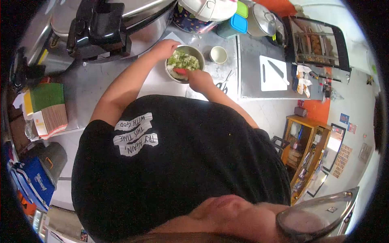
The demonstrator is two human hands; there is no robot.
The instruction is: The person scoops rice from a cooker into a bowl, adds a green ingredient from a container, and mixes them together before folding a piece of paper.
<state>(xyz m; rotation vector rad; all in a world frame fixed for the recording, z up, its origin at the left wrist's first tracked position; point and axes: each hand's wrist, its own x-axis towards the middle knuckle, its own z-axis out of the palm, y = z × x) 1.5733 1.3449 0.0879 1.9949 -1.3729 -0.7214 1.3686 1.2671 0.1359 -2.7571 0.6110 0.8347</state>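
Note:
A metal bowl [200, 56] with a chopped green and white mixture [184, 60] in it stands on the counter in front of me. My left hand [164, 49] is closed on the bowl's left rim. Over the near right side of the bowl, my right hand [200, 81] is wrapped round a red utensil [179, 71] whose end reaches into the mixture. Just right of the bowl sits a small pale cup [219, 54]. Black-handled scissors [223, 85] lie nearer to me, close to my right forearm.
A large steel pressure cooker [142, 34] fills the counter's back left. Behind the bowl are a white-lidded pot [194, 24] and a blue-lidded container [237, 26]. Rightward, a white cutting board [271, 83] carries a knife [276, 69]. A glass display case [318, 42] stands beyond.

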